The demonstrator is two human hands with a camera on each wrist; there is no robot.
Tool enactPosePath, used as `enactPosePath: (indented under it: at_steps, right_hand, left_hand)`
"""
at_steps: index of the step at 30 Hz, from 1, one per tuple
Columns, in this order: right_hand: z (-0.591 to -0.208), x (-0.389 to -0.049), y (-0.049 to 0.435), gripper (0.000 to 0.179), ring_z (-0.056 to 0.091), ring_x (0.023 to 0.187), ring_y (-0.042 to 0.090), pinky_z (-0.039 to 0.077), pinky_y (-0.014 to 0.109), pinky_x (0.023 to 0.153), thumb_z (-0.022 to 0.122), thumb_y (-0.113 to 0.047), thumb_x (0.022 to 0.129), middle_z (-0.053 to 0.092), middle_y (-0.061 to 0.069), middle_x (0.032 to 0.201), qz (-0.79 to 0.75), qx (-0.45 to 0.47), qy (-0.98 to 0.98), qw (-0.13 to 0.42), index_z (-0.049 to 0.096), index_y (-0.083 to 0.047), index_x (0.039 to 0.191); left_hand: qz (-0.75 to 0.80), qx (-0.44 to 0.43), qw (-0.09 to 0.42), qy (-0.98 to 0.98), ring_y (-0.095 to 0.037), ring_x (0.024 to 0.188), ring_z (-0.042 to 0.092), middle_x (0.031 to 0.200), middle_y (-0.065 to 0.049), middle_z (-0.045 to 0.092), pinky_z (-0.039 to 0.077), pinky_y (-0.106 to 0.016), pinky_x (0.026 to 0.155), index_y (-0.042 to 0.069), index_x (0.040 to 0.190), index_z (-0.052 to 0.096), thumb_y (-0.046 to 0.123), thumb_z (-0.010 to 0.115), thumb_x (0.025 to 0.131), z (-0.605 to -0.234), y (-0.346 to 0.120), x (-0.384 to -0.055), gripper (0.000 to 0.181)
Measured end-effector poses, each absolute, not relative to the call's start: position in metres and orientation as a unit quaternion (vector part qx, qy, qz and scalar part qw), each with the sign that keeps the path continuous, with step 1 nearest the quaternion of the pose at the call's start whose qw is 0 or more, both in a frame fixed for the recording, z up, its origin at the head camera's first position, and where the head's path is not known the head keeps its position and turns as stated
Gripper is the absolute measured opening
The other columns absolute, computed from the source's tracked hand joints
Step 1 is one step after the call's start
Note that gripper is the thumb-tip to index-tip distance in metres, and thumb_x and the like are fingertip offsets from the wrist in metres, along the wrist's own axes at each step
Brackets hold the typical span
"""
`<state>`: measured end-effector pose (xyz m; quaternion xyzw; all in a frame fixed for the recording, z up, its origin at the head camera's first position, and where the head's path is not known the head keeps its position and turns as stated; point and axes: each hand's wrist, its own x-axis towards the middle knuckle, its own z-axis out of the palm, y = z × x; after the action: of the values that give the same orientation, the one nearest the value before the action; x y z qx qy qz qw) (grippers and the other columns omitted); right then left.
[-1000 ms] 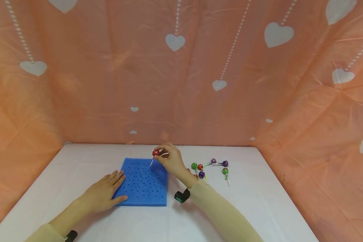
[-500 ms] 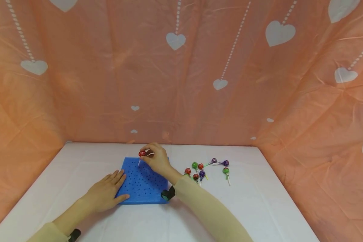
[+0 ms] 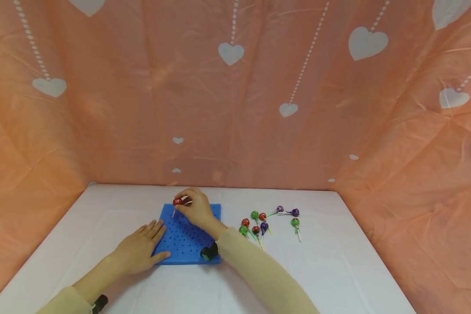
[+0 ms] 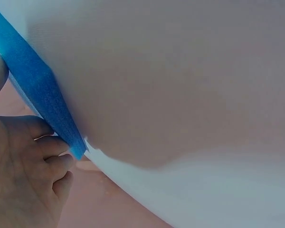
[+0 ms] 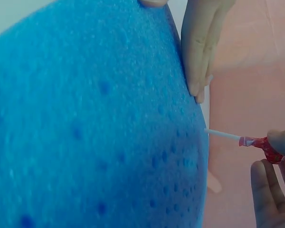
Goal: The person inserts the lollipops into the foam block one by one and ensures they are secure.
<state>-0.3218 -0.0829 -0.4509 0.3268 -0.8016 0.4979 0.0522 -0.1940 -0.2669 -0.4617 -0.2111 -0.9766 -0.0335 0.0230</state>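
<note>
A blue foam board (image 3: 180, 244) dotted with small holes lies flat on the white table. My right hand (image 3: 197, 211) pinches a red-wrapped lollipop (image 3: 177, 202) by its candy head over the board's far left part. Its white stick points down, and in the right wrist view the tip of the stick (image 5: 222, 134) is right at the foam's edge. On the board's left side rests my left hand (image 3: 137, 249), fingers straight, thumb near the front corner. The left wrist view shows its fingers against the side of the foam (image 4: 45, 90).
Several loose lollipops lie right of the board, among them a green one (image 3: 254, 215), a purple one (image 3: 264, 226) and, farther right, another green one (image 3: 295, 222). A pink cloth backdrop (image 3: 204, 109) with white hearts surrounds the table (image 3: 318, 270).
My right hand has carried the red lollipop leftward across the far part of the board, uncovering more loose lollipops. The left hand has stayed on the board's left edge.
</note>
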Motion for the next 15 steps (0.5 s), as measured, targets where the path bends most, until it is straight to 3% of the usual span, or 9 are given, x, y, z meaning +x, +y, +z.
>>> enactPosePath:
  at_steps: [15]
  right_hand:
    - [-0.452,-0.321,-0.098,0.023,0.073,0.095,0.016,0.056,0.013,0.080,0.078,-0.001,0.092,0.065,0.010,0.117,0.490,0.323,-0.807,0.055,0.073,-0.004,0.114]
  left_hand:
    - [-0.040,-0.212,0.008,-0.977,-0.054,0.142,0.042,0.152,-0.036,0.046,0.038,-0.064,0.114,-0.015,0.142,0.053,0.055,0.062,0.099,-0.457,-0.266,-0.194,0.083]
